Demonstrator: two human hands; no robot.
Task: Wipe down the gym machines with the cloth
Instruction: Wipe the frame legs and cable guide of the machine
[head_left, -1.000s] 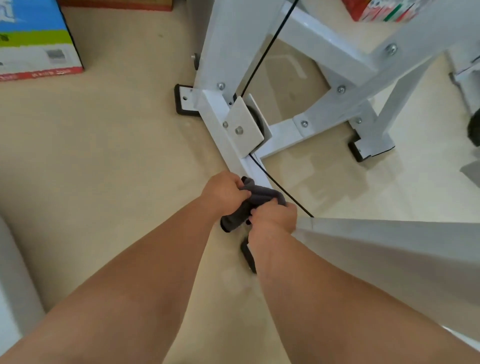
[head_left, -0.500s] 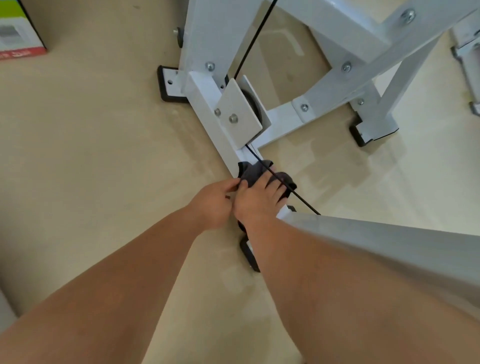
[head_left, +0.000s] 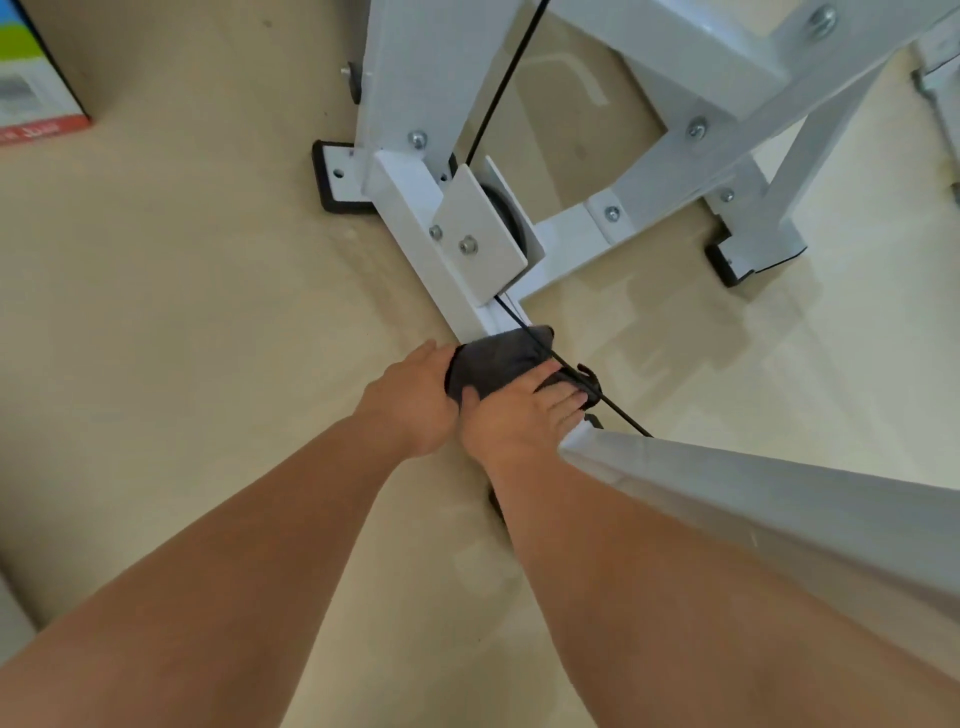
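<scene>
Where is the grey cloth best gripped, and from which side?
Probably the left overhang of the cloth, coming from the left side of the base rail, where the left hand touches it. The cloth drapes across the rail, and the black cable crosses its right part beside the right hand, which presses flat, crowding that side.

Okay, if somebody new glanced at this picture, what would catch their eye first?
Two forearms reach up the middle to a dark grey cloth on the base of the white machine frame. The right hand presses flat on it, the left hand touches its left edge. A black cable slants down across the frame and past the cloth.
</scene>
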